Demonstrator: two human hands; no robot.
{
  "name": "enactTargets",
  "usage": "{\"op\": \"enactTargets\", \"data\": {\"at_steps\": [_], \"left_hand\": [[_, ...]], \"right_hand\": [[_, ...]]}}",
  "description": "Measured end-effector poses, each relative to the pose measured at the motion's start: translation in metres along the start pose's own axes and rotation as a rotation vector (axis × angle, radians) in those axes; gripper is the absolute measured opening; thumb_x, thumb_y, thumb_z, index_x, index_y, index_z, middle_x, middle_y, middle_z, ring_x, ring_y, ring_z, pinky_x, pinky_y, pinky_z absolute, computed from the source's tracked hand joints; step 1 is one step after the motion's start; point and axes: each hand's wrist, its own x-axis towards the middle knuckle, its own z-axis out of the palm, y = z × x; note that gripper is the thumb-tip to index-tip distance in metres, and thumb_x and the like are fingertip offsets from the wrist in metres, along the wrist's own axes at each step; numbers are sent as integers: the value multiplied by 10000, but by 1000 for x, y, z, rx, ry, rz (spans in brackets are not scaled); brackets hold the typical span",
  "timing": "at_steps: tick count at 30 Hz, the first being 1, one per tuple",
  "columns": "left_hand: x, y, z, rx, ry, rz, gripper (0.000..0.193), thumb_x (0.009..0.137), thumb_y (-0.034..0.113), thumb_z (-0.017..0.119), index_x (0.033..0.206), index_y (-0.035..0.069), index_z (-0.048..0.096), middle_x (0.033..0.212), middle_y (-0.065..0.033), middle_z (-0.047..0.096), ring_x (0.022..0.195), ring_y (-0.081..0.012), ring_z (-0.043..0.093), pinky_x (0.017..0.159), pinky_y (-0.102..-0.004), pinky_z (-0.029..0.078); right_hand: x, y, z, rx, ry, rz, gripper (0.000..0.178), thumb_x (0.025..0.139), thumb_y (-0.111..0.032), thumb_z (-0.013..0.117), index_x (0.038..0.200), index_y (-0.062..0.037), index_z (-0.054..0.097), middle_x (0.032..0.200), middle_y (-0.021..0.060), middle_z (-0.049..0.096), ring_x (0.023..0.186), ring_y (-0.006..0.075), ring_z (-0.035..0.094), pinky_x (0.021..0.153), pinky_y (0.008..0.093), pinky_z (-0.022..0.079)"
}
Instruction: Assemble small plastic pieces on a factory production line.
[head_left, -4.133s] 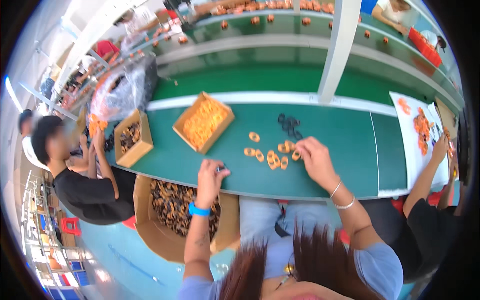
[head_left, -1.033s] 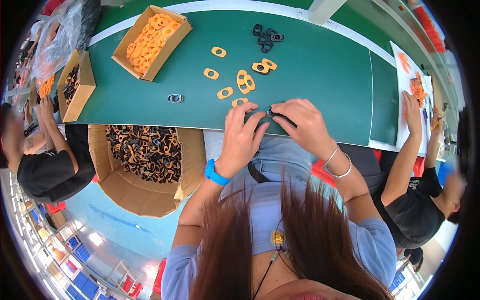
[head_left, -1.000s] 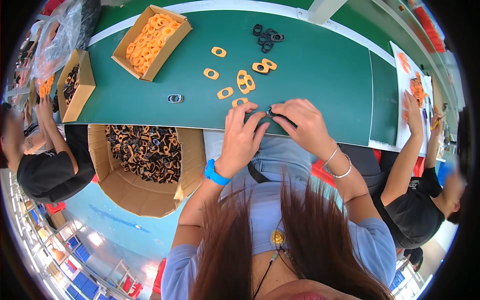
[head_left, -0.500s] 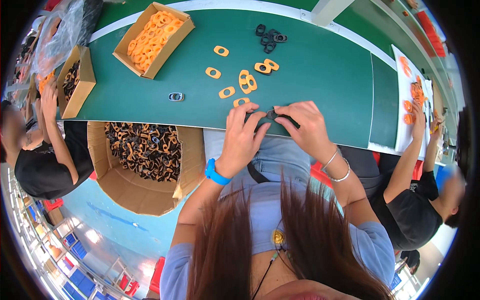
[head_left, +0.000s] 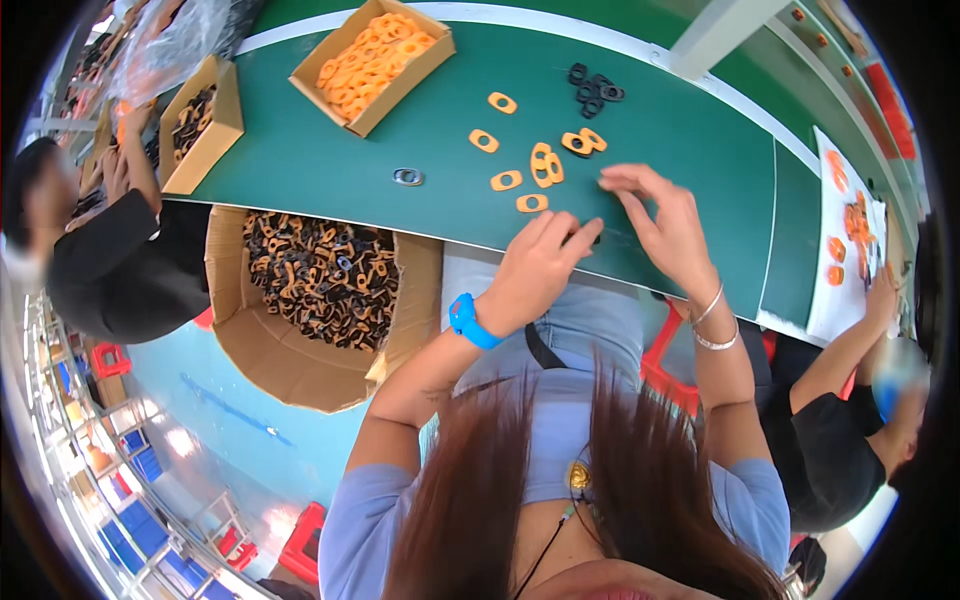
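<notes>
Head view: left hand [head_left: 540, 265] pinches a dark piece [head_left: 597, 239]; right hand [head_left: 665, 222] gapes near orange rings [head_left: 546, 165], spread, I judge, for reach.

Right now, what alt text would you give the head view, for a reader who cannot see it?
A person's left hand touches a small dark piece at the near edge of a green table; the right hand is close to loose orange rings. Farther back lie black rings and, to the left, a cardboard box of orange rings.
</notes>
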Motion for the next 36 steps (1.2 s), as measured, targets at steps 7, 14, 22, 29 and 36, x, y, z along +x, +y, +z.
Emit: {"op": "enactTargets", "data": {"at_steps": [7, 14, 22, 29, 36], "left_hand": [[-52, -28, -60, 140, 208, -135, 449, 774, -137, 623, 1159, 60, 743, 1072, -120, 637, 919, -243, 602, 785, -345, 534], [-80, -80, -106, 268, 512, -344, 310, 899, -140, 595, 1144, 5, 720, 1089, -143, 597, 932, -247, 658, 741, -318, 606], [-38, -123, -114, 525, 348, -318, 131, 883, -71, 649, 1001, -16, 666, 1075, -177, 635, 970, -337, 617, 817, -412, 540], [-30, -108, -117, 506, 397, -338, 192, 865, 36, 720, 1044, 28, 651, 1241, -193, 581, 1112, -385, 536, 942, -469, 458], [-6, -100, -124, 429, 447, -227, 173, 860, -5, 703, 1024, 18, 652, 1205, -159, 602, 1090, -359, 556, 916, -451, 484]], "right_hand": [[102, -55, 112, -125, -234, -646, 221, 858, -144, 734, 1054, -45, 702, 1021, 114, 698, 941, 330, 674, 804, 411, 546], [130, -55, 143, -109, -365, -516, 274, 847, -124, 745, 1103, -40, 698, 967, 115, 710, 879, 318, 686, 790, 394, 549], [100, -40, 126, -82, -101, -447, 234, 858, -123, 750, 1053, -20, 674, 972, 129, 695, 867, 297, 678, 793, 375, 555], [115, -34, 107, -83, -42, -508, 165, 891, -149, 702, 993, -19, 694, 978, 136, 681, 865, 310, 664, 793, 383, 543], [162, -18, 45, -277, 39, -321, 152, 907, -75, 661, 1039, -19, 712, 1013, 116, 708, 863, 256, 688, 797, 358, 554]]}}
